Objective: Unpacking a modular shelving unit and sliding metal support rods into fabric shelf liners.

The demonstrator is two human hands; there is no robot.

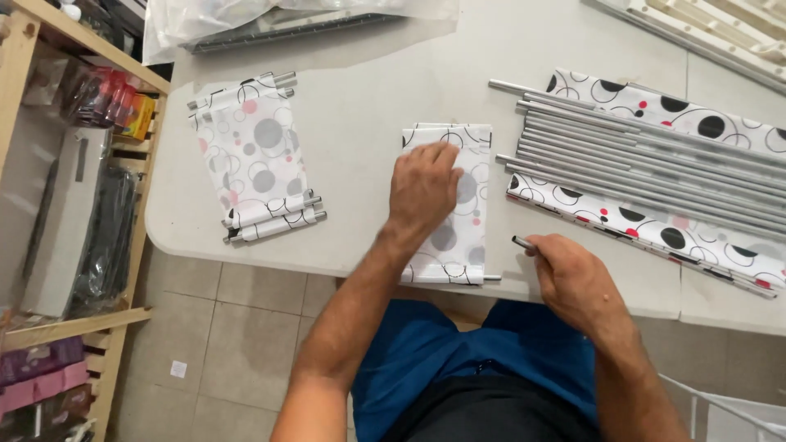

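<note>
My left hand (423, 187) lies flat with fingers together on a white fabric panel (467, 221) printed with grey, pink and black circles, near the white table's front edge. A thin metal rod end pokes out at that panel's lower right corner. My right hand (573, 280) is closed around a short metal rod (522, 242), whose tip points left toward the panel. A bundle of several long metal rods (647, 160) lies just right of the panel, resting on a larger circle-print fabric sheet (655, 229).
Another circle-print panel (255, 155) with rods in its hems lies at the table's left. A wooden shelf (24, 74) with packaged goods stands at far left. A plastic-wrapped package (270, 20) sits at the back; white slatted parts (720, 33) at back right. Tiled floor below.
</note>
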